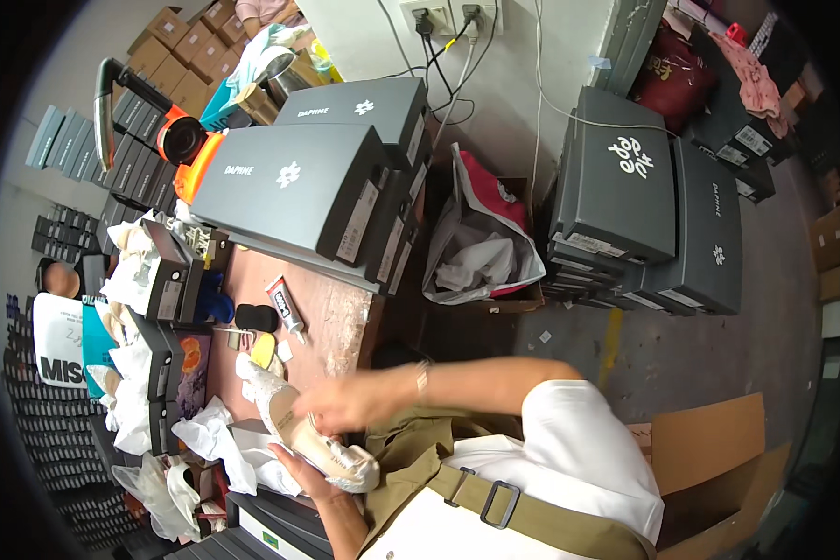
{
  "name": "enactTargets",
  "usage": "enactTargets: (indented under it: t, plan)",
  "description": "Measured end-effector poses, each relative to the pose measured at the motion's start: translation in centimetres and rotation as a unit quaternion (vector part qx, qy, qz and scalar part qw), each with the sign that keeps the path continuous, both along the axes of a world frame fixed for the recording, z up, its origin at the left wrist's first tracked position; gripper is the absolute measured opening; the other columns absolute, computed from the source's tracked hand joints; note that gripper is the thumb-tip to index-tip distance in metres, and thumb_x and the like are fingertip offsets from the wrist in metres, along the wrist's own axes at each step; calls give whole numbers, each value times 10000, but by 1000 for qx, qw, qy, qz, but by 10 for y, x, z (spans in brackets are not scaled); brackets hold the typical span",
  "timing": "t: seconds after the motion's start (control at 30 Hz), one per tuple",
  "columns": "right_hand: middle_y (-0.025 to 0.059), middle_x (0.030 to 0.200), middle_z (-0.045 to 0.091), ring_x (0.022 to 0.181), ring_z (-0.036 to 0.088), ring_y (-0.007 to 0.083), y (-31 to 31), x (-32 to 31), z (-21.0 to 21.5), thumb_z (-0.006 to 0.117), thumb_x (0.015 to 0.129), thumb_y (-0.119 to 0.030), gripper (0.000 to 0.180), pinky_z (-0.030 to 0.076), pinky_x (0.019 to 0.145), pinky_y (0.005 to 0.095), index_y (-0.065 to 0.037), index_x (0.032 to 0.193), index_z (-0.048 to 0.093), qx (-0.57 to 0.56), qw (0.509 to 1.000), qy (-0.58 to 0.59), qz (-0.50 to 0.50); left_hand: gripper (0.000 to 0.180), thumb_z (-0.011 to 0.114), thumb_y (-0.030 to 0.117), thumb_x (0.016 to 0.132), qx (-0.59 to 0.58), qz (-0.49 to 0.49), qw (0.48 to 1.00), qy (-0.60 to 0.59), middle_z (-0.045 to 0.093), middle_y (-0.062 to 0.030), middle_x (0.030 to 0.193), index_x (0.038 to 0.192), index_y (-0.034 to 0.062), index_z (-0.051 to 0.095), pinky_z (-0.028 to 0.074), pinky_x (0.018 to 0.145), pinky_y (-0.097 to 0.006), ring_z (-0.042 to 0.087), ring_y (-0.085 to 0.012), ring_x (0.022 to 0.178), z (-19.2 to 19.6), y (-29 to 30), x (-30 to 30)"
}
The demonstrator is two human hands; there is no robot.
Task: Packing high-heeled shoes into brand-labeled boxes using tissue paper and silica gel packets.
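Observation:
A pale, lacy-looking shoe (294,432) lies tilted with its insole showing, its toe end near my apron and its other end over the table. My left hand (306,474) holds it from below, thumb and fingers around its side. Above the middle of the shoe is my right hand (336,403), its fingers curled and pressed to the insole edge. Whatever those fingers may hold is hidden. Close by on the table are a glue tube (287,308), a black rounded pad (256,317) and a yellow oval piece (263,350).
Grey shoeboxes (289,187) are stacked at the table's back, others (616,177) on the floor at right. Between the stacks stands a lined bin (483,261). White tissue paper (217,439) edges the table. An open carton (709,448) sits at lower right. Cables hang from a wall socket (448,17).

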State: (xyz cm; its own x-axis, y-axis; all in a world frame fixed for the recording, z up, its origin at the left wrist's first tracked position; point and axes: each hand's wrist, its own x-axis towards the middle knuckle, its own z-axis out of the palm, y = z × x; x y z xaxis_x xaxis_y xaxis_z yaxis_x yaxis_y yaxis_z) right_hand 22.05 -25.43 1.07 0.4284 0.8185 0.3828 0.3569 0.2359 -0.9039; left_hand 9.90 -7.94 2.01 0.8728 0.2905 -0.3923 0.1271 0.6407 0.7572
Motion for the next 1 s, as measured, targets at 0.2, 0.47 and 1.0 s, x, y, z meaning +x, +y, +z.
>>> enactTargets:
  t: [0.2, 0.47, 1.0]
  plan:
    - [217, 1279, 484, 1292, 394, 313, 92, -3, 23, 353, 978, -460, 608, 68, 1120, 573, 57, 1284, 441, -117, 979, -157, 61, 693, 243, 578, 965, 62, 66, 993, -74, 375, -155, 1406, 1423, 59, 282, 352, 1066, -411, 415, -295, 1275, -3, 21, -23]
    - [261, 1051, 570, 1055, 522, 407, 169, -41, -22, 378, 954, -490, 585, 255, 955, 633, 42, 1137, 539, -173, 981, -87, 21, 724, 286, 574, 967, 83, 198, 976, 19, 294, -129, 1472, 1452, 42, 217, 297, 1093, -398, 353, -270, 1320, -12, -2, -33]
    - [336, 1297, 368, 1253, 316, 464, 188, -115, -23, 256, 946, -584, 821, 114, 1080, 589, 149, 1309, 330, -183, 964, -148, 125, 476, 341, 428, 1006, -44, 212, 976, 0, 591, -107, 1097, 1252, 39, 463, 479, 892, -369, 585, -204, 1007, -28, 100, -74]
